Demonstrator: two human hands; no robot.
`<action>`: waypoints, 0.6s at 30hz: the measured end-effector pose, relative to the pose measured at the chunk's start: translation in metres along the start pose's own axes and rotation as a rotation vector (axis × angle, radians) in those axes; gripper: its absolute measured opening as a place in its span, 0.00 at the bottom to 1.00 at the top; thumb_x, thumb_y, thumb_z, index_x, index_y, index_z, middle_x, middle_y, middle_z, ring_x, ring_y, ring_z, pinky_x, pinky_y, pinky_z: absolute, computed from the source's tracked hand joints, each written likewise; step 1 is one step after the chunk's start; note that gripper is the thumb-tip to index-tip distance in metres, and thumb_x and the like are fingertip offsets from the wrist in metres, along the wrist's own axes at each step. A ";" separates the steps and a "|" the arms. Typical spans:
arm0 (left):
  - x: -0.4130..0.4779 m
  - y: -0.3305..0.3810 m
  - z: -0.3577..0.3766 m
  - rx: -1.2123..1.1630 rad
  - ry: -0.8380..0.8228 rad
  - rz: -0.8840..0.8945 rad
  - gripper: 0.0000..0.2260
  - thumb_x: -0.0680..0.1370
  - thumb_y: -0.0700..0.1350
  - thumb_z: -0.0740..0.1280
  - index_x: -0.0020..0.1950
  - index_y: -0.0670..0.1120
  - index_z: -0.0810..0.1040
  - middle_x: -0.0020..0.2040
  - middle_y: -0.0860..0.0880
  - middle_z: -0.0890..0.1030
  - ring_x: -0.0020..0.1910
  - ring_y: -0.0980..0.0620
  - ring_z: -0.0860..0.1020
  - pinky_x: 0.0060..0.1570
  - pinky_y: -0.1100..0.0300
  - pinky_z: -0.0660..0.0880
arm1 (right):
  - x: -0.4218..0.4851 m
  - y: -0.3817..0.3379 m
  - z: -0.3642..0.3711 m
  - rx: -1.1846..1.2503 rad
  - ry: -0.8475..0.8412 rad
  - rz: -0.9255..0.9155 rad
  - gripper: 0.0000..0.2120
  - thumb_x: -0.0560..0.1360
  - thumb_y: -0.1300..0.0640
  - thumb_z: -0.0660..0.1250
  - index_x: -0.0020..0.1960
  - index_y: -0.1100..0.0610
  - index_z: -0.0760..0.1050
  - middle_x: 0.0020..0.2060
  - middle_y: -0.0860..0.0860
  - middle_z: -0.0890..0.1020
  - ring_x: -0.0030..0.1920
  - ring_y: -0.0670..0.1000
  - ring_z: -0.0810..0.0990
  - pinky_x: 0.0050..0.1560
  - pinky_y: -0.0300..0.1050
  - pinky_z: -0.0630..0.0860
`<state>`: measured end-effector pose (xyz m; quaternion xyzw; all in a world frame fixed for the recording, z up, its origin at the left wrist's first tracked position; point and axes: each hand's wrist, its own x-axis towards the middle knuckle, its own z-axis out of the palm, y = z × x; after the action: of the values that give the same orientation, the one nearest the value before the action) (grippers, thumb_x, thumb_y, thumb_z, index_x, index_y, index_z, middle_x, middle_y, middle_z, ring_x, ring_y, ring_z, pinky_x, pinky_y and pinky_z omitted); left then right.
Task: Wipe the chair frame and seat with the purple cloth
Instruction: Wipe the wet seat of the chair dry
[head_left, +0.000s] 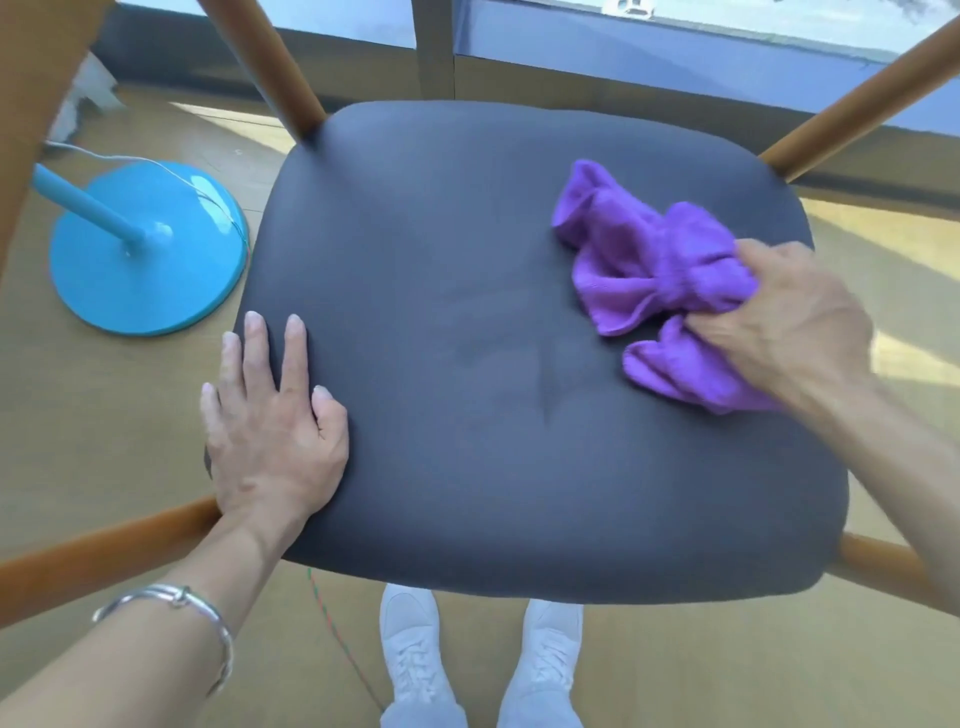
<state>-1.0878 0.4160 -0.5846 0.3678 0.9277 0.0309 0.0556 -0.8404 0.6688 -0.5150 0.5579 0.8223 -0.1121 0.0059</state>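
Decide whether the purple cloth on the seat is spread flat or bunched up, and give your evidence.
Bunched up. The purple cloth lies crumpled in folds on the dark seat, gathered where the right hand grips it.

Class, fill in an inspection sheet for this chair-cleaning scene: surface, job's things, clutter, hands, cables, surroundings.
Surface: dark seat, faint marks near its middle.
Job's things: purple cloth bunched on the seat's far right; wooden chair frame around the seat.
Clutter: blue stand base on the floor, left of the chair.
Hands: left hand flat on the seat's left edge; right hand grips the cloth.
Cables: white cable over the blue base; red-green cord on the floor.
Surroundings: wooden floor, window, white shoes.
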 end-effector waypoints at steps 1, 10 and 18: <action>0.000 0.000 0.000 0.000 0.000 0.004 0.29 0.74 0.51 0.47 0.75 0.46 0.59 0.76 0.41 0.58 0.74 0.39 0.56 0.65 0.36 0.60 | -0.001 0.005 -0.002 0.021 0.002 0.041 0.14 0.68 0.46 0.69 0.44 0.52 0.69 0.46 0.58 0.74 0.49 0.64 0.75 0.42 0.50 0.68; 0.002 0.001 -0.001 0.023 -0.010 0.005 0.29 0.73 0.50 0.48 0.74 0.44 0.60 0.75 0.39 0.59 0.73 0.38 0.58 0.63 0.35 0.62 | -0.047 -0.136 0.045 0.130 0.060 -0.188 0.18 0.59 0.53 0.73 0.49 0.51 0.78 0.42 0.57 0.78 0.42 0.63 0.77 0.40 0.53 0.72; 0.001 -0.001 0.000 0.003 -0.008 0.002 0.29 0.73 0.50 0.49 0.75 0.45 0.60 0.75 0.41 0.58 0.73 0.39 0.58 0.63 0.36 0.62 | -0.054 -0.156 0.019 0.143 -0.479 -0.357 0.38 0.65 0.30 0.66 0.72 0.36 0.58 0.72 0.50 0.60 0.73 0.57 0.57 0.69 0.64 0.57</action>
<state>-1.0896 0.4162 -0.5848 0.3688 0.9272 0.0283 0.0586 -0.9654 0.5610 -0.4988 0.3611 0.8726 -0.2973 0.1403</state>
